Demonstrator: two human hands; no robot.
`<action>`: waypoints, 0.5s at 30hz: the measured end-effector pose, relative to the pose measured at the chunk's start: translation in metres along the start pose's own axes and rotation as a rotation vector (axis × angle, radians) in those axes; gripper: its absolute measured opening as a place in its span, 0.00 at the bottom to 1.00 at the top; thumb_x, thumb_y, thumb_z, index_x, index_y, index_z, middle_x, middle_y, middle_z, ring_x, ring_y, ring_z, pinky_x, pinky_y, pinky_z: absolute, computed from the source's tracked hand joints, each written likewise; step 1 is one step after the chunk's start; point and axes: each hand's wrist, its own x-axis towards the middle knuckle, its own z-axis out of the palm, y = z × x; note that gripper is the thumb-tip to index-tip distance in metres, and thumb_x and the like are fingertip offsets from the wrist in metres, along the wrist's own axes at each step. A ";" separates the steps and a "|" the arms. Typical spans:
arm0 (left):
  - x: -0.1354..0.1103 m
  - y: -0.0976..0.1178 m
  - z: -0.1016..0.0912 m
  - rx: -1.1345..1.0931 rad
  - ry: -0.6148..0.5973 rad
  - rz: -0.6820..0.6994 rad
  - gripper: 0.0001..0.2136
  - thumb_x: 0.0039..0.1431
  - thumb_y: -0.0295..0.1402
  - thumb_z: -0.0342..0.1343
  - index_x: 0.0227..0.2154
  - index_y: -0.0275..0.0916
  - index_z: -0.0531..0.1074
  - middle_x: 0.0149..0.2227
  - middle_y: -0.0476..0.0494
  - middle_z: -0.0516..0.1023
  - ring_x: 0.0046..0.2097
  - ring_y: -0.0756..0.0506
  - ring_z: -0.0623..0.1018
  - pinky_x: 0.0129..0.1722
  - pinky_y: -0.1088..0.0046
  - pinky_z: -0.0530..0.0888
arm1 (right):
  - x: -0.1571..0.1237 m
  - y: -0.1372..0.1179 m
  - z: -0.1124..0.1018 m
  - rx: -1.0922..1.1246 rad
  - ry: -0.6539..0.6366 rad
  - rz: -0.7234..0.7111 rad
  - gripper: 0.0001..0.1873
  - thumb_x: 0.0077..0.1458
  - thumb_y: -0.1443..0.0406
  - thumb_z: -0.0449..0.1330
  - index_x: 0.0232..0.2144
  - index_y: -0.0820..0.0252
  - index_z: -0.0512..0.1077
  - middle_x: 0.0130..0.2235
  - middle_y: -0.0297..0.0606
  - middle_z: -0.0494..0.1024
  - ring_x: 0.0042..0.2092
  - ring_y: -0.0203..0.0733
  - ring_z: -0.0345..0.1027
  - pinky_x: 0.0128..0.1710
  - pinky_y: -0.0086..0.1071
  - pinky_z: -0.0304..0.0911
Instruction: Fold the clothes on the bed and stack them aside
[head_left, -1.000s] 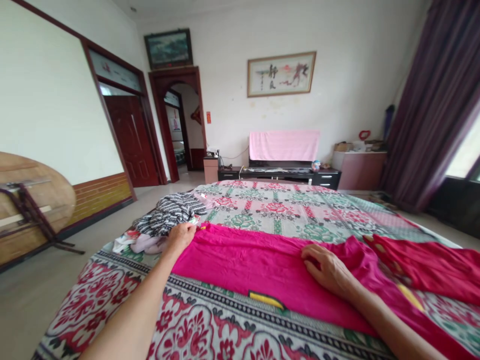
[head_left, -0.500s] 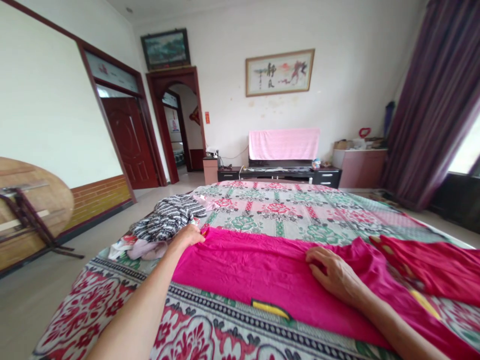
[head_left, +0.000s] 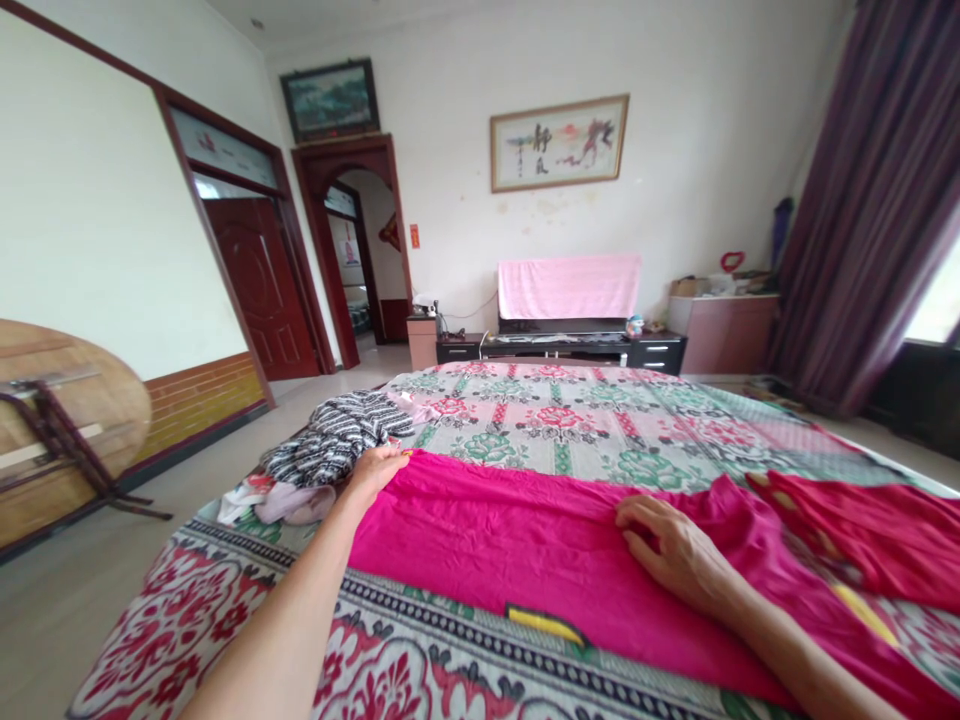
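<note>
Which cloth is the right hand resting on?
The magenta cloth, spread beneath the right hand; the red cloth lies farther right, the striped cloth is bunched at left.

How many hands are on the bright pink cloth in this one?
2. The left hand grips the far left corner of the bright pink cloth; the right hand rests on it farther right. No other hand is in view.
</note>
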 end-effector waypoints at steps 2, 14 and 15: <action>-0.001 0.002 0.003 -0.083 0.000 0.007 0.13 0.48 0.40 0.55 0.31 0.36 0.78 0.24 0.50 0.78 0.29 0.48 0.75 0.26 0.77 0.66 | 0.000 0.000 0.000 0.008 0.010 0.003 0.07 0.50 0.68 0.52 0.29 0.55 0.69 0.38 0.38 0.75 0.40 0.42 0.70 0.42 0.36 0.66; -0.003 0.010 -0.021 0.180 0.035 0.059 0.13 0.48 0.37 0.55 0.35 0.39 0.78 0.26 0.49 0.78 0.30 0.47 0.75 0.28 0.76 0.66 | 0.000 0.002 0.001 -0.007 -0.019 0.009 0.07 0.51 0.69 0.51 0.30 0.56 0.68 0.38 0.39 0.75 0.40 0.43 0.69 0.42 0.37 0.66; -0.006 0.012 -0.026 0.193 -0.034 0.094 0.13 0.47 0.37 0.55 0.35 0.39 0.78 0.25 0.50 0.77 0.29 0.48 0.74 0.28 0.76 0.65 | 0.000 0.002 0.001 -0.008 -0.021 0.010 0.07 0.51 0.69 0.51 0.30 0.56 0.68 0.38 0.39 0.74 0.40 0.43 0.69 0.42 0.37 0.66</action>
